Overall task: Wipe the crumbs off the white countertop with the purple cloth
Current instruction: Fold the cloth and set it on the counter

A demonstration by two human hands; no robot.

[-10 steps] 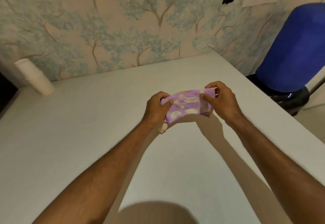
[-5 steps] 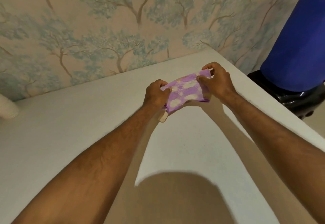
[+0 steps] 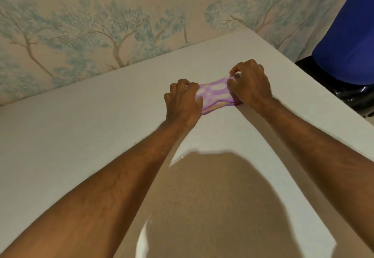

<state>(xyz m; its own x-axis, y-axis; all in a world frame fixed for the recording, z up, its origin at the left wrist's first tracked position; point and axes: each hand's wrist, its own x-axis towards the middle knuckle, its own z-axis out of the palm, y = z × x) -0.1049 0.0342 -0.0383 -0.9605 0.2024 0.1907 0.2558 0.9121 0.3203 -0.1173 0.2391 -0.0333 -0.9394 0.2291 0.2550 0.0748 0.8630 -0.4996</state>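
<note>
The purple cloth (image 3: pixel 215 93), patterned with pale blotches, is stretched between both my hands low over the white countertop (image 3: pixel 81 128), near its far right corner. My left hand (image 3: pixel 183 103) grips the cloth's left end with curled fingers. My right hand (image 3: pixel 250 84) pinches the right end between thumb and fingertips. The cloth's lower edge touches or nearly touches the counter. Most of the cloth is hidden under my hands. I cannot make out any crumbs on the surface.
A wall with tree-patterned wallpaper (image 3: pixel 101 25) borders the counter's far edge. A large blue water bottle (image 3: pixel 348 35) on a black base stands beyond the right edge. My head's shadow (image 3: pixel 212 203) darkens the near part of the counter.
My hands have lowered the cloth toward the counter and pulled it tighter. The view has tilted down and right, so the paper cup stack and wall socket have left the frame.
</note>
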